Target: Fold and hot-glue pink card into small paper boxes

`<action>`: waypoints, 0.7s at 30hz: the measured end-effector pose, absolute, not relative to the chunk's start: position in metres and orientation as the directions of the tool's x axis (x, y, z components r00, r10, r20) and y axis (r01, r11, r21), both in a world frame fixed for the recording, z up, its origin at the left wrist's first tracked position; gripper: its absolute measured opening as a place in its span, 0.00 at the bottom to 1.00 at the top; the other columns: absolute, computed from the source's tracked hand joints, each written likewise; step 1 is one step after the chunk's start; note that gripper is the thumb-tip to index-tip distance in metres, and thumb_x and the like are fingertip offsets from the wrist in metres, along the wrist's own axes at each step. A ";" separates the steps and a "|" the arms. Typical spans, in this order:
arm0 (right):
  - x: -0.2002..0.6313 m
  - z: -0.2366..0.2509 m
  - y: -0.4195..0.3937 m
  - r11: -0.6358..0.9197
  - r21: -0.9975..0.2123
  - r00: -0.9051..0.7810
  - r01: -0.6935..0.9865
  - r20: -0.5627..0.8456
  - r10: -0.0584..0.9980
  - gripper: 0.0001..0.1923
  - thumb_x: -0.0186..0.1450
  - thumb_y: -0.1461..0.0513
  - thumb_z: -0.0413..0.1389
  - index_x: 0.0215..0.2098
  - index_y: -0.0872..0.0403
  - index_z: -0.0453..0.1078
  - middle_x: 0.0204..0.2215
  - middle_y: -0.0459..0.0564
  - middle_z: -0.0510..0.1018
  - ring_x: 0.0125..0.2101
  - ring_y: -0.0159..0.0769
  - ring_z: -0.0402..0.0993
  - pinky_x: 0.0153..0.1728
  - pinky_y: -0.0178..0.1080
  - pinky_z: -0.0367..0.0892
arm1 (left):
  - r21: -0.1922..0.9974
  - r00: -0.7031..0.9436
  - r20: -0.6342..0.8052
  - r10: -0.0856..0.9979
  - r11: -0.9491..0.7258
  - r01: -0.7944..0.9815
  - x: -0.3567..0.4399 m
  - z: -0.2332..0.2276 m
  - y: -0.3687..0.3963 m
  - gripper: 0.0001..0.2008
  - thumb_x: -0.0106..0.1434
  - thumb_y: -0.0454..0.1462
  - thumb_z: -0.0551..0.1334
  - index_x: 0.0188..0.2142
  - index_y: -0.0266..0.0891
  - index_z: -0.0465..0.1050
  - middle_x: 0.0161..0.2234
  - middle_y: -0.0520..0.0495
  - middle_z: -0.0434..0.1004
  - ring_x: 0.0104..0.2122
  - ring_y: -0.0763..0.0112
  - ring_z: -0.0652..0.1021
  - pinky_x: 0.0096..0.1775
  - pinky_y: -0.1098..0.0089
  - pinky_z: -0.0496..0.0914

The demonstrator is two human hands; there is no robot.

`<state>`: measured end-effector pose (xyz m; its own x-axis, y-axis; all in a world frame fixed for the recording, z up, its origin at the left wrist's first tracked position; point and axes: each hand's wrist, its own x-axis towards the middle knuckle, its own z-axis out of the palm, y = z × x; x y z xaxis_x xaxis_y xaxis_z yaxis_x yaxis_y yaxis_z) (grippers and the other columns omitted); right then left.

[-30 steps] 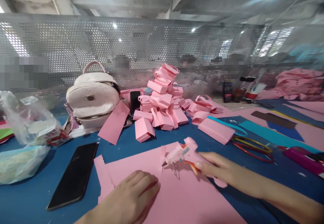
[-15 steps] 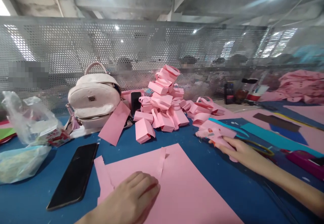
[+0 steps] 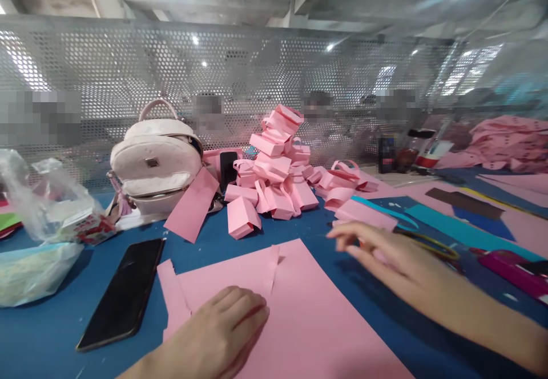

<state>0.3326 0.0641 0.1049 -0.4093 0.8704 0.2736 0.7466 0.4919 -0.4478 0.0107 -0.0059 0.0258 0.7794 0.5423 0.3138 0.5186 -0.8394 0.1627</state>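
My left hand point(image 3: 225, 330) lies on a large pink paper sheet point(image 3: 317, 316), its fingers close together and slightly bent. A narrow pink strip point(image 3: 273, 273) shows just beyond those fingertips, and a cut pink paper piece point(image 3: 170, 290) sits at the sheet's left edge. To the right of the sheet, my right hand point(image 3: 387, 262) hovers over the blue table with fingers stretched out, slightly blurred. Right behind it is a pink paper piece point(image 3: 368, 215). A bit of pink also shows by the right palm; whether it touches the hand I cannot tell.
Folded pink paper boxes point(image 3: 274, 168) are heaped at the back. A white backpack point(image 3: 156, 162), a black phone point(image 3: 122, 293) and a plastic bag point(image 3: 34, 270) are on the left. Blue-green strips point(image 3: 462, 230) and a magenta tool point(image 3: 514, 270) lie right. A perforated metal screen point(image 3: 257, 71) stands behind.
My right hand has come away from the pink paper pieces, moving nearer and slightly left, with its fingers now stretched out. My left hand stays on the sheet. The view has shifted slightly.
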 end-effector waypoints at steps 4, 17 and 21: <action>0.279 0.066 0.097 0.506 -0.699 -0.626 0.505 0.107 0.772 0.18 0.73 0.56 0.47 0.57 0.49 0.69 0.50 0.54 0.78 0.51 0.45 0.75 0.53 0.47 0.67 | 0.155 0.781 0.302 0.546 -0.837 0.525 0.011 0.026 -0.006 0.17 0.71 0.28 0.54 0.58 0.30 0.68 0.50 0.34 0.77 0.47 0.55 0.78 0.50 0.57 0.76; 0.260 0.029 0.112 0.474 -0.820 -0.760 0.321 0.076 0.645 0.12 0.74 0.56 0.52 0.37 0.52 0.72 0.36 0.46 0.70 0.36 0.35 0.69 0.46 0.40 0.63 | 0.132 0.726 0.423 0.542 -0.830 0.542 0.008 0.015 0.006 0.16 0.71 0.27 0.51 0.54 0.30 0.71 0.47 0.33 0.79 0.45 0.56 0.79 0.47 0.57 0.77; 0.259 0.028 0.114 0.477 -0.800 -0.760 0.362 0.043 0.649 0.11 0.75 0.57 0.50 0.40 0.51 0.72 0.37 0.47 0.70 0.37 0.35 0.68 0.43 0.39 0.63 | 0.100 0.694 0.501 0.517 -0.831 0.548 0.004 -0.006 0.009 0.18 0.73 0.29 0.47 0.55 0.29 0.71 0.49 0.33 0.79 0.48 0.56 0.78 0.50 0.58 0.76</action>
<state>0.2593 0.1136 0.0277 -0.7600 0.6485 0.0427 0.3625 0.4775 -0.8004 0.0040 0.0090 -0.0056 0.6940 0.5174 0.5007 0.5476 -0.8308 0.0996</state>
